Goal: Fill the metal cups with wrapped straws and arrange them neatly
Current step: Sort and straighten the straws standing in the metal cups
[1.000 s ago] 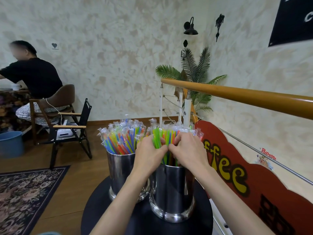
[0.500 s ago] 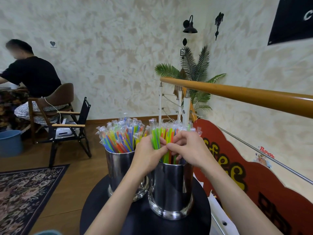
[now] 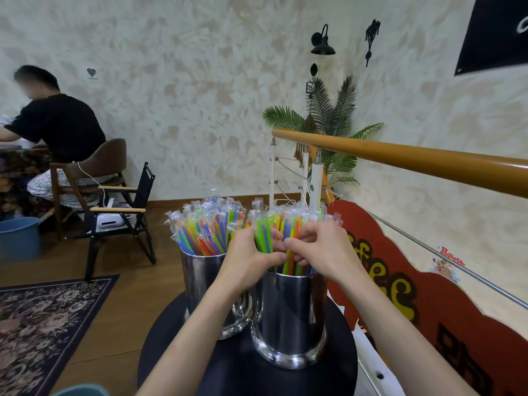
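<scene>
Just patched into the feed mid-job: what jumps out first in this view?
Two shiny metal cups stand side by side on a round black table, each crammed with bright wrapped straws: the left cup and the nearer right cup. Both hands meet over the right cup's straws, the left hand and right hand pinching into the bundle. Behind them, an orange handrail cuts across the right side.
</scene>
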Available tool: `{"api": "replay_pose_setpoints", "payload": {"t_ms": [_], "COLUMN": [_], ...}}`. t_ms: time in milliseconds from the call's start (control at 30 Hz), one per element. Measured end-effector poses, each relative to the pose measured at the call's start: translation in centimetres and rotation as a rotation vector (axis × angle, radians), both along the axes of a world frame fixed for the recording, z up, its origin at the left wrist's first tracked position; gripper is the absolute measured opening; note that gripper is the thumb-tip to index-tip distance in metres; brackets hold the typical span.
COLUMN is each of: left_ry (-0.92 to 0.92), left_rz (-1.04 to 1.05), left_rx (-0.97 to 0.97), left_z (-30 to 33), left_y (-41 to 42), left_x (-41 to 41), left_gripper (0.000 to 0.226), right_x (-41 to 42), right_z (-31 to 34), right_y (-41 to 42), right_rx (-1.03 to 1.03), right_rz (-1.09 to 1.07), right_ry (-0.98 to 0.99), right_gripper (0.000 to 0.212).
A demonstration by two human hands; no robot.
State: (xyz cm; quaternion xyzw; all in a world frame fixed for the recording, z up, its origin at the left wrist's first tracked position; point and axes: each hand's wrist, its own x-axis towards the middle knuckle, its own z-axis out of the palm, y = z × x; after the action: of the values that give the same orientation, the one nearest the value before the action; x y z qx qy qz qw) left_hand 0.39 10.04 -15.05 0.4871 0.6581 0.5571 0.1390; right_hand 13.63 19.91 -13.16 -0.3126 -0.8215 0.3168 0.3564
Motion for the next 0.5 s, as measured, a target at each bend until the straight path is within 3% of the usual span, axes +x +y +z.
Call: {"api": "replay_pose_setpoints", "payload": {"t_ms": [233,500], "left_ry": [0.045,0.135], "left_rz": [0.028,0.007], "left_rx": [-0.009,-0.003], "left_z": [-0.11,0.05], "left_y": [0.28,0.21], "left_x": [0.1,0.23], "left_gripper": [0.019,0.014], "right_x": [0.57,0.9], "right_z": [0.65,1.02], "right_y": [-0.1,0.04], "right_rx": [0.033,-0.1], "right_rz": [-0.013,0.195], "right_ry": [-0.027,0.009], "right_gripper": [0.011,0.009]}}
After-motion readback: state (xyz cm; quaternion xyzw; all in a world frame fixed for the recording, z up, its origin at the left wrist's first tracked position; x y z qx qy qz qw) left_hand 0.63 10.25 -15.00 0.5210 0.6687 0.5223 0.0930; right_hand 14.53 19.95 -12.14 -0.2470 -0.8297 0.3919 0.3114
